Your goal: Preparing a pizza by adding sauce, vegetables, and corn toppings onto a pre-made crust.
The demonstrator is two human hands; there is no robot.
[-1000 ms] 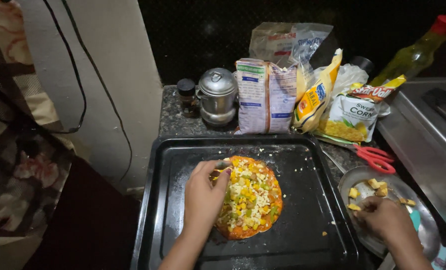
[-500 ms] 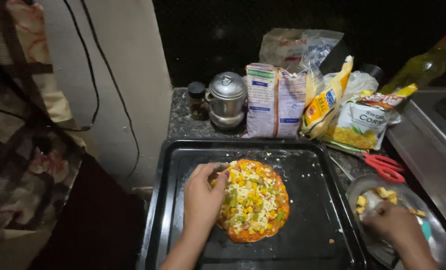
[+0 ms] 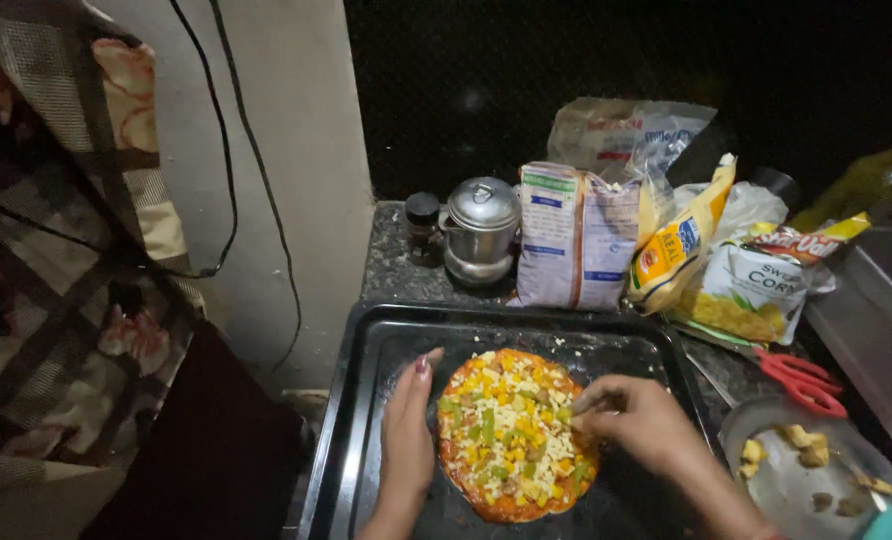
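Observation:
A small round pizza (image 3: 511, 435) topped with corn, green pieces and grated cheese lies on a black baking tray (image 3: 366, 380). My left hand (image 3: 409, 430) rests flat against the pizza's left edge, fingers together. My right hand (image 3: 638, 418) is at the pizza's right edge with fingertips pinched over the toppings; whether something is in the pinch is too small to tell.
A steel plate (image 3: 796, 490) with food scraps sits right of the tray, red scissors (image 3: 801, 380) beside it. Behind the tray stand a small steel pot (image 3: 481, 230), a dark jar (image 3: 422, 220) and several food packets (image 3: 576, 235). A wall with cables is at left.
My right hand has moved from the steel plate on the right over to the pizza's right edge. My left hand has slid down along the pizza's left side.

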